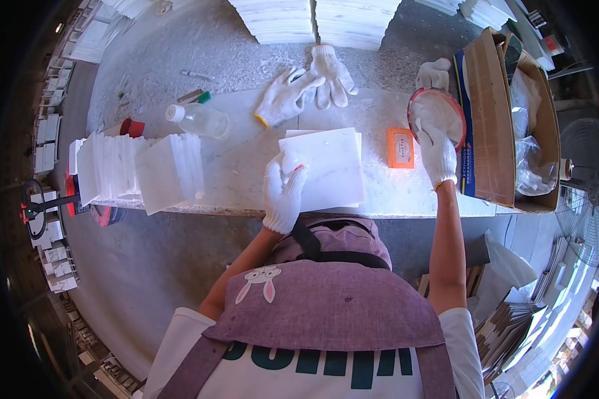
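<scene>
My left hand (283,197), in a white knit glove, is closed at the left edge of some flat white square tiles (333,169) lying on the table. A small whitish thing with a red bit beside it shows at its fingers; I cannot make out what it is. My right hand (438,154), gloved too, reaches into a round red-rimmed bowl (460,123) with white contents. Its fingers look stretched out, though white on white blurs their tips. An orange box (400,148) stands left of that hand.
A cardboard box (495,126) with plastic bags stands right. Loose white gloves (306,90) lie behind the tiles. A clear bottle (203,120), a red cup (132,127) and rows of upright white tiles (143,169) are left. Tall white stacks (313,20) stand at the back.
</scene>
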Available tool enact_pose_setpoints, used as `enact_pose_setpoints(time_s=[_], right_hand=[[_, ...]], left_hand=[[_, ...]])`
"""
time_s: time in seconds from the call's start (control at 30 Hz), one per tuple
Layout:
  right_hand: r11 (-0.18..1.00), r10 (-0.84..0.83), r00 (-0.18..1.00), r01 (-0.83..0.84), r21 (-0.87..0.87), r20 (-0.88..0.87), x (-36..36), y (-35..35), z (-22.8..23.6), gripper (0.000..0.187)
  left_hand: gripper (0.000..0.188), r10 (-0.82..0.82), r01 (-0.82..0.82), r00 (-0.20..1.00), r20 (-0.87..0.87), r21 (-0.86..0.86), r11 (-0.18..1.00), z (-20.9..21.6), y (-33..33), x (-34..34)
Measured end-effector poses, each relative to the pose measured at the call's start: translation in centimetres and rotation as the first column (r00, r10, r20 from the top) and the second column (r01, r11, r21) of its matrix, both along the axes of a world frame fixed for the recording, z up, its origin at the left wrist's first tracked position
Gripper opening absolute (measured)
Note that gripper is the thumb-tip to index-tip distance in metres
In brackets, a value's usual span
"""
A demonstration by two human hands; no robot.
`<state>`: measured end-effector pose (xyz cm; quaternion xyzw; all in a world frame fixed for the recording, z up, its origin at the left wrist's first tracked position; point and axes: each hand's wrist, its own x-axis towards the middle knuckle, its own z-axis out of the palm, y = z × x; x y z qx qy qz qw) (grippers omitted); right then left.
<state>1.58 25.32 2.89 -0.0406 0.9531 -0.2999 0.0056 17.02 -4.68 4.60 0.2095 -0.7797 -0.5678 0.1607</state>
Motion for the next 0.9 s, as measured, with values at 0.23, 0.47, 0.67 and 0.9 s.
enact_pose_setpoints(time_s=[0.23,0.47,0.67,0.9], right_hand=[[0.981,-0.058,0.996,0.07,-0.18,0.069,0.6,0.0,1.1,0.033],[0.862,0.011,0.986,0.075,-0.501,0.167,2.8,-2.0,3.1,0.032],[0.761,0.202,0.906,0.095,-0.642,0.372,7.3,-8.3,5.0,0.035],[0.912,0.296,0.955,-0.281,-0.299,0.007,8.1,-11.7,4.0,0.037]], left_hand=[[0.036,0.02,-0.02,1.0,0.007,-0.036,0.999,0.2,0.2,-0.1],[0.035,0.027,-0.027,1.0,-0.013,0.034,0.999,-0.9,0.0,0.1],[0.037,0.017,-0.017,1.0,-0.023,0.02,1.0,-1.1,-0.1,0.2],[0.042,-0.007,0.007,0.999,-0.052,0.01,1.0,-0.7,-0.1,0.1]])
